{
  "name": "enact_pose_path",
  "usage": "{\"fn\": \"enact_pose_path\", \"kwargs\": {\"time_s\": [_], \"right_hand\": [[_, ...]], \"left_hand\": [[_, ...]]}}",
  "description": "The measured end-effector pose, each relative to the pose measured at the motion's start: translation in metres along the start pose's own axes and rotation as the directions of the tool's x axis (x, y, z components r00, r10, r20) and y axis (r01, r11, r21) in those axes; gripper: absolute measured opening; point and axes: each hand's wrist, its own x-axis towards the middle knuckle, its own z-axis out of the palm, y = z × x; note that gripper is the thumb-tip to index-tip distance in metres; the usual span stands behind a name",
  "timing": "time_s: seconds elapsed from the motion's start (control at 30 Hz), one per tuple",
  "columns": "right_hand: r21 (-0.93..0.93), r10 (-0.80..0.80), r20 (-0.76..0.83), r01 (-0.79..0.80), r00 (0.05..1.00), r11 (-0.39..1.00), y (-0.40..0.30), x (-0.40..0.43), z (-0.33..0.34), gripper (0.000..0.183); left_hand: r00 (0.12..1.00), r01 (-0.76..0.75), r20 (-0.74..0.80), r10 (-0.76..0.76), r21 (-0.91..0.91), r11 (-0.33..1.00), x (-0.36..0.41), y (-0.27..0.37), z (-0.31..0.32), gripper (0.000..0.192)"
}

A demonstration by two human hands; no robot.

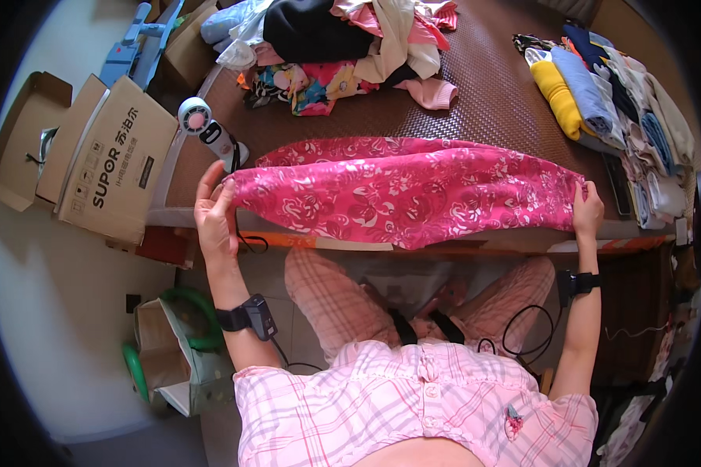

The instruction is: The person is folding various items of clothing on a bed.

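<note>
A bright pink floral garment [397, 192] is stretched sideways between my two hands, over the near edge of a brown woven mat [485, 111]. My left hand [215, 207] pinches its left end between thumb and fingers, the other fingers spread. At the right end, my right hand [587, 209] grips the cloth near a corner. The garment looks long and folded lengthwise, with a second layer showing behind the front one. Its exact kind cannot be told. Each of my forearms wears a black strap with a small device and a cable.
Behind lies a heap of mixed clothes [339, 58]. Folded clothes [607, 99] are stacked at the right, beside a dark flat object [616, 184]. A handheld fan [197, 117] stands near my left hand. Farther left are a Supor cardboard box [117, 163] and a bag with green handles [178, 356].
</note>
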Motion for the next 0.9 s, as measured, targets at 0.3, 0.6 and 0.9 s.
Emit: {"fn": "enact_pose_path", "kwargs": {"time_s": [0.3, 0.6, 0.9], "right_hand": [[0.606, 0.306, -0.311, -0.061, 0.900, 0.793, 0.024, -0.003, -0.018, 0.031], [0.929, 0.446, -0.125, -0.053, 0.886, 0.365, 0.014, 0.010, -0.083, 0.029], [0.180, 0.123, -0.070, -0.109, 0.990, 0.978, 0.017, 0.010, 0.012, 0.031]], "left_hand": [[0.978, -0.204, 0.136, 0.161, 0.798, 0.567, -0.004, 0.002, -0.017, 0.013], [0.996, -0.088, 0.019, 0.088, 0.047, 0.995, 0.035, -0.009, 0.001, 0.007], [0.881, -0.276, 0.169, 0.441, 0.942, 0.189, 0.050, -0.079, -0.009, 0.016]]}}
